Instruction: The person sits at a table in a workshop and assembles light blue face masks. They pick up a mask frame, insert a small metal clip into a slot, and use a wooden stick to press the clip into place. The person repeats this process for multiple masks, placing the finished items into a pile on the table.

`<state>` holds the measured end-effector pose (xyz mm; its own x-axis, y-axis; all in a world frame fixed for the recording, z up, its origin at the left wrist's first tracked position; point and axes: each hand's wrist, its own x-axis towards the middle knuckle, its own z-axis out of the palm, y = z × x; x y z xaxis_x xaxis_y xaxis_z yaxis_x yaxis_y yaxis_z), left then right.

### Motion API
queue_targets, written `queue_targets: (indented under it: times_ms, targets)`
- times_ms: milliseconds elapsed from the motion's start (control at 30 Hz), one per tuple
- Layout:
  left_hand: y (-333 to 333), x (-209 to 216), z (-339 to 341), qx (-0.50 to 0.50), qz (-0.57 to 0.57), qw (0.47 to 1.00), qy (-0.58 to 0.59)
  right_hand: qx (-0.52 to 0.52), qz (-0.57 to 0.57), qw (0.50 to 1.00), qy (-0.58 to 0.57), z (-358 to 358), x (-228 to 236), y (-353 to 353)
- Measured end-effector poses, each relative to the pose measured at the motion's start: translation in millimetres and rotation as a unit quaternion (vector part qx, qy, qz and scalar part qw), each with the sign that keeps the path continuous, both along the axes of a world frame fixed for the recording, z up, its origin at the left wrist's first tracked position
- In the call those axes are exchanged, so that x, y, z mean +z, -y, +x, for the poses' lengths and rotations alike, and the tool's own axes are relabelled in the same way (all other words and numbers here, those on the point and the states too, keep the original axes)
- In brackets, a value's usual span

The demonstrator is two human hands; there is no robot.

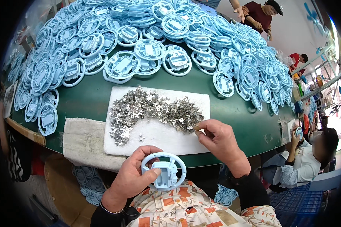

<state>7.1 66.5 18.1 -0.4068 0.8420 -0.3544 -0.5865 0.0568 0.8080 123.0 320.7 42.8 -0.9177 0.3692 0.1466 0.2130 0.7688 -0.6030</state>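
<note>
In the head view, your left hand grasps a light-blue wheel at the worktop's near edge, thumb across its hub, likely to steady it facing you. Your right hand bunches its fingertips at the right end of the metal clips, whether gripping one I cannot tell; the white foam board beneath them lies toward that edge, probably for easy reach

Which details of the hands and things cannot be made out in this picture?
In the head view:
Right hand: whether its fingertips pinch a piece; too small against the metal pieces.
Left hand: some fingers, hidden behind the blue wheel.
Blue wheel: its underside, turned away from the camera.
Metal pieces: those low in the pile, covered by others.
Green table: its far edge, hidden by heaped wheels.
</note>
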Motion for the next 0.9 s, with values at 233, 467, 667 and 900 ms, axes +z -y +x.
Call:
queue_targets:
  times_ms: [233, 467, 667, 900]
  targets:
    - [-10.7, -0.4, 5.3, 0.011, -0.025, 0.998, -0.056, 0.093, 0.193, 0.976, -0.037, -28.0, -13.7, 19.2]
    - [-21.4, 5.7, 6.4, -0.008, -0.043, 0.997, -0.056, 0.117, 0.014, 0.990, -0.078, -18.4, -17.7, 9.3]
    - [-45.3, -1.5, 7.7, -0.055, -0.049, 0.995, -0.059, 0.168, -0.156, 0.973, -0.033, -5.2, 10.2, 14.3]
    - [-50.6, -10.9, 12.5, -0.003, -0.026, 0.988, -0.151, 0.086, -0.258, 0.962, -0.030, 4.5, 2.7, 15.7]
